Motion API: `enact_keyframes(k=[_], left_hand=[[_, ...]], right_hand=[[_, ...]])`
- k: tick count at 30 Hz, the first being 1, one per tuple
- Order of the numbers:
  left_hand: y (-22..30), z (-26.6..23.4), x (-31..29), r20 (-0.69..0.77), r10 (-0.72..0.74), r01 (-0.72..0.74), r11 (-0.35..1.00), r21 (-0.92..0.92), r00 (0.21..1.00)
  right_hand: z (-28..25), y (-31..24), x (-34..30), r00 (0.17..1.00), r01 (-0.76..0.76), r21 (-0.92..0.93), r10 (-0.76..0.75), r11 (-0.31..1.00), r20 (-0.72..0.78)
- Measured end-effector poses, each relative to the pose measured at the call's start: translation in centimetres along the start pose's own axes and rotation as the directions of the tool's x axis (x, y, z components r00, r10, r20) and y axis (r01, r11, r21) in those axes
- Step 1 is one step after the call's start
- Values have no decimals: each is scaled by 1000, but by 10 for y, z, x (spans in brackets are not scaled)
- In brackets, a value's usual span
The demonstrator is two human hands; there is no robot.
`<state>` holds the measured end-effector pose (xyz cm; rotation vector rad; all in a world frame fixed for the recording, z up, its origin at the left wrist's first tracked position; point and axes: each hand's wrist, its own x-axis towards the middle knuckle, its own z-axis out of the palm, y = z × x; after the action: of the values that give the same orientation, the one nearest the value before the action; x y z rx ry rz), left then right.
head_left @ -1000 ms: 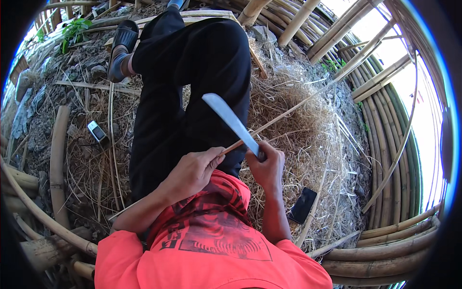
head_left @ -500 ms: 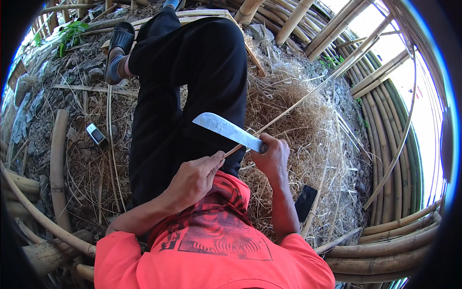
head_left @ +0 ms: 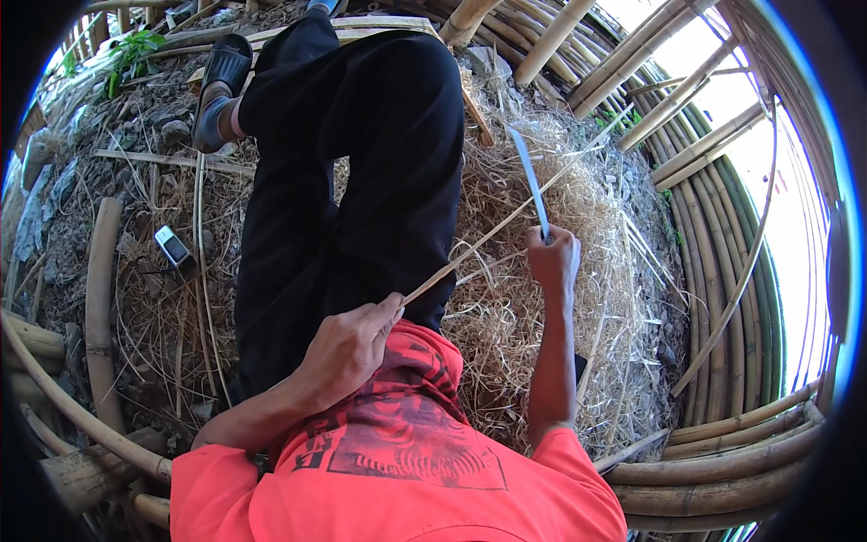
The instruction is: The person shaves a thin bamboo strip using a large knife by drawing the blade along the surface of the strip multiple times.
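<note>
Pinched in my left hand [head_left: 350, 341], in front of my waist, is the near end of a long thin bamboo strip [head_left: 492, 233]. The strip slants away to the far right over my thigh and a heap of shavings. My right hand [head_left: 554, 256] is wrapped round the handle of a large knife [head_left: 529, 181], most of the handle hidden in the fist. Its blade points away from me, seen nearly edge-on, and its far end lies beyond the strip. Whether blade and strip touch, I cannot tell.
Curly bamboo shavings [head_left: 578, 271] cover the ground at my right. Bamboo poles [head_left: 722, 298] line the right side. A small grey device [head_left: 173, 246] and a thick bamboo piece [head_left: 102, 312] lie at left. A dark flat object [head_left: 581, 369] shows partly behind my right forearm.
My right hand has moved right and away from me, swinging the knife from lying across the strip to pointing forward. My left hand has shifted slightly down and left, still holding the strip.
</note>
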<state>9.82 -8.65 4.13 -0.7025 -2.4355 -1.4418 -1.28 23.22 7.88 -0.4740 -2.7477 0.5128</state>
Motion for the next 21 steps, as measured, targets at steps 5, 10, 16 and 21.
enact_keyframes(k=[5, 10, 16, 21], left_hand=[[6, -5, 1, 47, -19, 19, 1000, -2, 999], [-1, 4, 2, -2, 37, -37, 999, -36, 999], [-8, -2, 17, 169, -113, 145, 971, -192, 979], [1, -16, 25, 289, -188, 244, 955, -171, 939]], right_hand=[[-3, 16, 19, 986, 83, 23, -79, 996, -144], [-9, 52, 46, 989, -142, 649, 127, 747, 70], [-19, 6, 16, 986, -164, 981, -33, -100, 162], [-15, -18, -7, 998, -53, 940, 5, 336, 55]])
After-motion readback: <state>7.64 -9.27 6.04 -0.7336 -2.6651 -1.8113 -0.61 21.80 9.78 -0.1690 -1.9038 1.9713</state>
